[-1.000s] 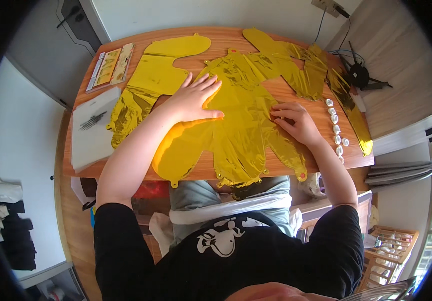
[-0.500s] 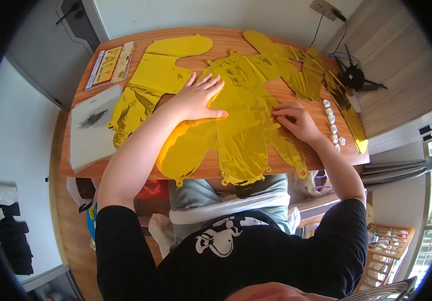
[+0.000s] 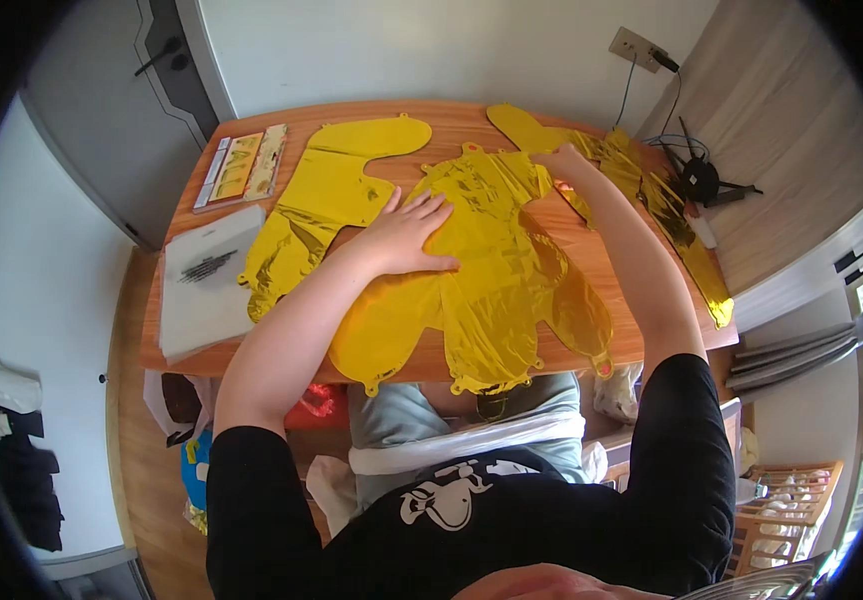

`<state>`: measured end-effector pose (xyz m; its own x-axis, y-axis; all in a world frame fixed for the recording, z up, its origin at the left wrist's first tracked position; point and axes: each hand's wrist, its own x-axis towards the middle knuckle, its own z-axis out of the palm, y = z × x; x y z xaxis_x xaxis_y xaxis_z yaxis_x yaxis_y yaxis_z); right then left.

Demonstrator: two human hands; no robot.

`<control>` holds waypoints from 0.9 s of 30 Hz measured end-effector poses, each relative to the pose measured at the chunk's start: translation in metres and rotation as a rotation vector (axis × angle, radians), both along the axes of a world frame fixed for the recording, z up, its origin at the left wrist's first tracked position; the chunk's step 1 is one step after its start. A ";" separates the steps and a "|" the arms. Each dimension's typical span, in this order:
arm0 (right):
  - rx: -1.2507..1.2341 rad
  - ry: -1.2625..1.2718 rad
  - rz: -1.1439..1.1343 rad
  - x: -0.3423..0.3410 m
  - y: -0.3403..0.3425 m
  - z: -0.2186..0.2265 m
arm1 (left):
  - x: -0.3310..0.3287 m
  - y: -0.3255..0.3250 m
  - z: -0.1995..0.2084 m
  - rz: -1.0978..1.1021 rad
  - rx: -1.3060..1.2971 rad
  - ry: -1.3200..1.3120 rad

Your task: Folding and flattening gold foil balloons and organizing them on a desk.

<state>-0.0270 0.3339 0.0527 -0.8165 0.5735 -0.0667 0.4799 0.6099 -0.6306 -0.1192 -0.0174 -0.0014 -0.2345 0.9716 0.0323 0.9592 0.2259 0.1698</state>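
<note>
A large gold foil balloon [image 3: 481, 290], flat and wrinkled with rounded lobes, lies across the middle of the wooden table [image 3: 421, 112]. Its near lobes hang slightly over the front edge. My left hand [image 3: 411, 235] rests open on its left part, palm down with fingers spread. Reaching across the table, my right hand [image 3: 564, 162] has its fingers closed at the balloon's upper right edge; the fingertips are partly hidden. A loose piece of foil with a reddish glint shows beneath that wrist. To the left lies another gold foil shape [image 3: 326, 185], flat and bent.
More gold foil [image 3: 641, 170] trails along the right side beside a black device with antennas [image 3: 699, 180]. At the left are clear plastic sheets [image 3: 206, 275] and a flat printed pack [image 3: 241, 167]. A wall socket [image 3: 636, 48] with cables is behind.
My right hand has moved from the balloon's right middle to its upper right edge, shifting the foil there. The forearm now covers the small white pieces. My left hand stays on the foil.
</note>
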 end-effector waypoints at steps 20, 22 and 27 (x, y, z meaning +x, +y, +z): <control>-0.319 0.485 -0.145 -0.016 -0.069 -0.004 | 0.000 -0.003 0.002 -0.001 -0.002 0.006; -0.406 0.493 -0.094 -0.021 -0.101 -0.008 | -0.002 -0.006 -0.001 0.009 -0.010 0.006; -0.800 0.490 0.026 -0.024 -0.118 -0.017 | -0.002 -0.005 -0.001 0.008 -0.016 0.011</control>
<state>-0.0511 0.2155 0.0354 -0.8699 0.4869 -0.0784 0.0416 -0.0859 -0.9954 -0.1209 -0.0229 -0.0026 -0.2423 0.9700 0.0195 0.9592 0.2365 0.1551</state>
